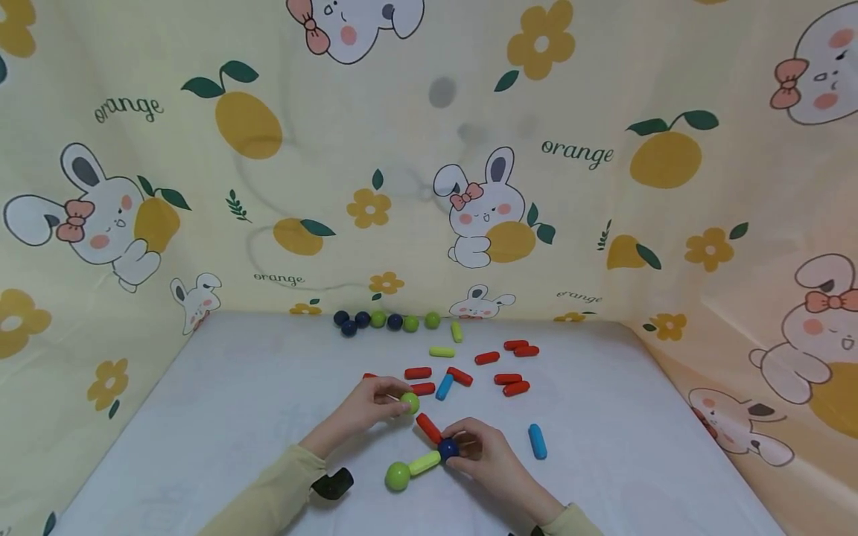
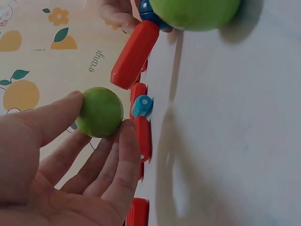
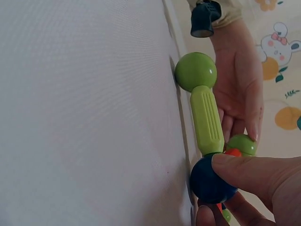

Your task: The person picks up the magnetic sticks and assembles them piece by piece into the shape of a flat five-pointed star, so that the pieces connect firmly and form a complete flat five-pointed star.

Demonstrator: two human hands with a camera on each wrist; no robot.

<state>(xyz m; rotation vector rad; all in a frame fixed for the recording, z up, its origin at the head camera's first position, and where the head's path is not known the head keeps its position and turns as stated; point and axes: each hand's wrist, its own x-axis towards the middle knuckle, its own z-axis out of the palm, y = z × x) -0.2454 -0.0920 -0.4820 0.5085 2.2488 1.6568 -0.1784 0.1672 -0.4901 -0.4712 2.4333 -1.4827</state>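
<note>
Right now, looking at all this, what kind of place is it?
Probably a play spot, maybe a table set up indoors. The clues are the white tabletop, the toy-like red sticks and green balls, and the backdrop printed with bunnies and oranges.

1. Cream printed cloth [image 1: 415, 246] hangs across the upper frame, showing rabbits [image 1: 488, 210], oranges [image 1: 666, 160] and flowers [image 1: 540, 41].
2. A white tabletop [image 1: 214, 424] fills the lower middle.
3. The cloth looks peachier at lower right.

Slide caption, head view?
Left hand pinches a green ball; right hand grips a dark blue ball joined to a red rod and a lime rod.
</note>
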